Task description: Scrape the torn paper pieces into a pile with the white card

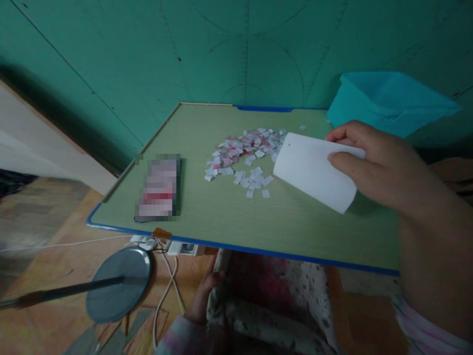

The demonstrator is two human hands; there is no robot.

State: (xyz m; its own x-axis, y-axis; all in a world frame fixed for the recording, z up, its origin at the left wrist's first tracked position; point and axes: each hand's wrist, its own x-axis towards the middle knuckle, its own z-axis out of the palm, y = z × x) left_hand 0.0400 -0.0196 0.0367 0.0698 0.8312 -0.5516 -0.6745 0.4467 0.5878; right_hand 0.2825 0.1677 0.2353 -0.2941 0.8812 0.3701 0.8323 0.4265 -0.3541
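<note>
My right hand [354, 153] is closed on the right end of a white card [314, 170], pinching it between thumb and fingers. The card is slightly curved, has a tiny hole near one corner and is held above the table. Just left of it, a pile of small square paper pieces [254, 143], white and pinkish, lies on the pale green tabletop [207, 212]. Below the table's front edge, my left hand [207, 288] is beside a spotted, cloth-like surface [273, 305]; its fingers are mostly hidden, so I cannot tell whether it grips anything.
A turquoise open container [369, 101] stands at the back right. On the table's left lies a pixelated flat rectangular object [158, 187]. White cables [172, 276] and a round grey base with a pole [118, 291] are below at left. A green wall [229, 49] rises behind.
</note>
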